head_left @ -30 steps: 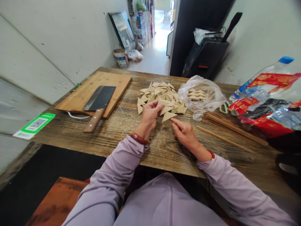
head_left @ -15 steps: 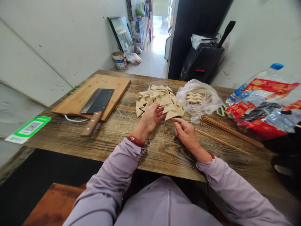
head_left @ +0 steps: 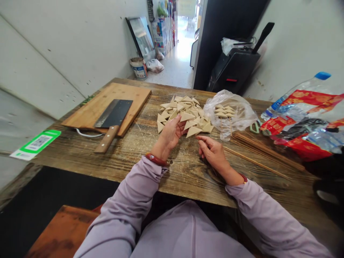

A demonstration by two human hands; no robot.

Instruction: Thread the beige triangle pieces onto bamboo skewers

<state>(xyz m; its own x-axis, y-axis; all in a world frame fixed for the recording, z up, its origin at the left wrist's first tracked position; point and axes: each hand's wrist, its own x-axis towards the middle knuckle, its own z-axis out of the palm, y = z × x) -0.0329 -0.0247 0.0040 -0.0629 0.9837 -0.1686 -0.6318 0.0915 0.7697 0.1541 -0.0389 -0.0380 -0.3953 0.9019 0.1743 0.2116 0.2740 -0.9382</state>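
Observation:
My left hand [head_left: 171, 135] is at the near side of a heap of beige triangular tofu pieces [head_left: 185, 104]. Its thumb and fingers close around a triangular tofu piece [head_left: 187, 116]. Another pointed piece [head_left: 194, 131] lies between the two hands, just off my right fingertips. My right hand [head_left: 213, 152] is pinched above the table, on what looks like a thin bamboo skewer, mostly hidden by the hand. Right of the heap, several skewered triangles [head_left: 225, 110] rest on a clear plastic bag [head_left: 242, 116].
At left a cleaver [head_left: 114, 114] lies on a wooden cutting board [head_left: 137, 95], its handle over the near edge. Bamboo skewers [head_left: 266, 150] lie on the right of the table. Beyond them are green-handled scissors [head_left: 254, 127], a bottle [head_left: 295, 91] and red plastic packaging [head_left: 301, 145].
The pointed tofu piece between my hands has shifted slightly left, away from my right fingertips. Both hands keep nearly the same place and pose. The view has turned a little left.

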